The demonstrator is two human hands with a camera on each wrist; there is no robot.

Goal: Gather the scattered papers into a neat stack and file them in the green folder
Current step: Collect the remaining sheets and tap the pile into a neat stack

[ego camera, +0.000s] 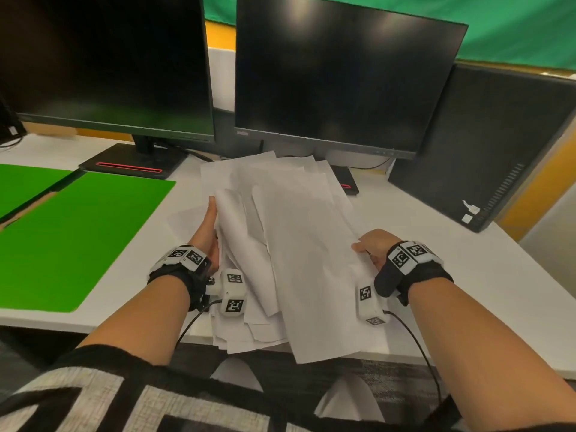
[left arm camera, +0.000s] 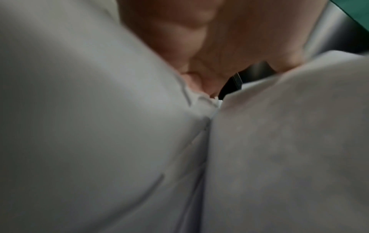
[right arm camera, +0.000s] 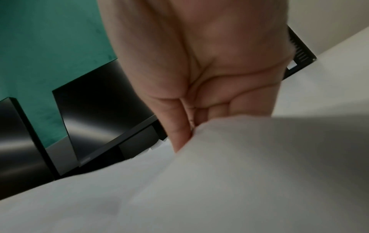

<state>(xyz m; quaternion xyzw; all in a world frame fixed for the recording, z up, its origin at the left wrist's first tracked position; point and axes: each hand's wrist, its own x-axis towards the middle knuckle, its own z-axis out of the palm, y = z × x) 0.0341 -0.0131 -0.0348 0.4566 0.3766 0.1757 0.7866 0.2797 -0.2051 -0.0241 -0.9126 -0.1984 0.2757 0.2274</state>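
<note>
**Both hands on the loose paper pile**

The head view alone shows the layout: the papers [ego camera: 290, 244] lie in an uneven pile at the desk's [ego camera: 486, 275] front edge, some sheets overhanging it. The green folder [ego camera: 78, 238] lies open and flat toward the left edge — nothing in it. The left hand [ego camera: 207, 232] presses straight fingers against the pile's left side. The right wrist view shows the right hand [right arm camera: 199, 78] pinching the pile's right edge, thumb on top; the left wrist view is blurred — mostly paper.
</note>
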